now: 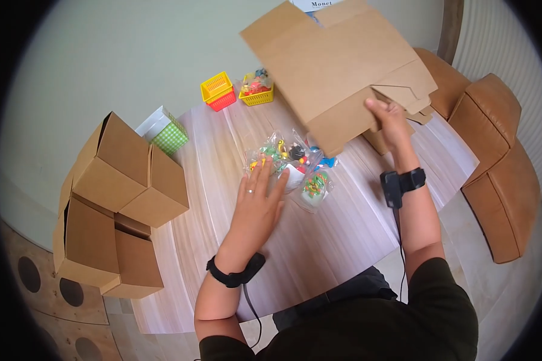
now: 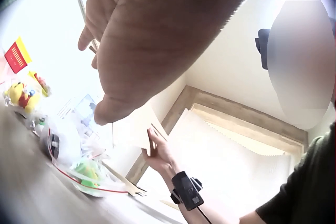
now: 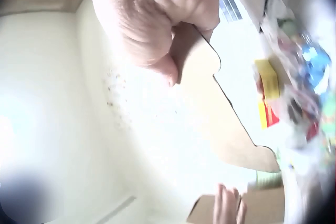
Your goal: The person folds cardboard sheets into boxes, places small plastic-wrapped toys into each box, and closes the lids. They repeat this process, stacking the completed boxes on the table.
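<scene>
Brown cardboard boxes [image 1: 111, 174] with raised flaps stand along the left edge of the bench [image 1: 319, 253], one nearer than the other. Just beyond the far one is a green-checked box [image 1: 171, 137]. Farther right, at the far edge, a stacked red-and-yellow basket pair [image 1: 221, 100] sits beside a yellow basket [image 1: 257, 98] with wrapped items inside.

Nearer, the left hand [image 1: 256, 207] reaches over the near-left side of the bagged toys [image 1: 292, 154], fingers extended and gripping nothing; whether the fingertips touch the plastic, I cannot tell. Those bags lie mid-bench, between the boxes and the carton [image 1: 343, 66]. The right hand [image 1: 393, 123] pinches that carton by its near-right edge, thumb on top, holding it tilted up with some flaps loose. A brown leather seat [image 1: 497, 207] stands off to the right.

Handling the carton seems the step in hand; next, I judge, its flaps need squaring, with the left hand free to help.
</scene>
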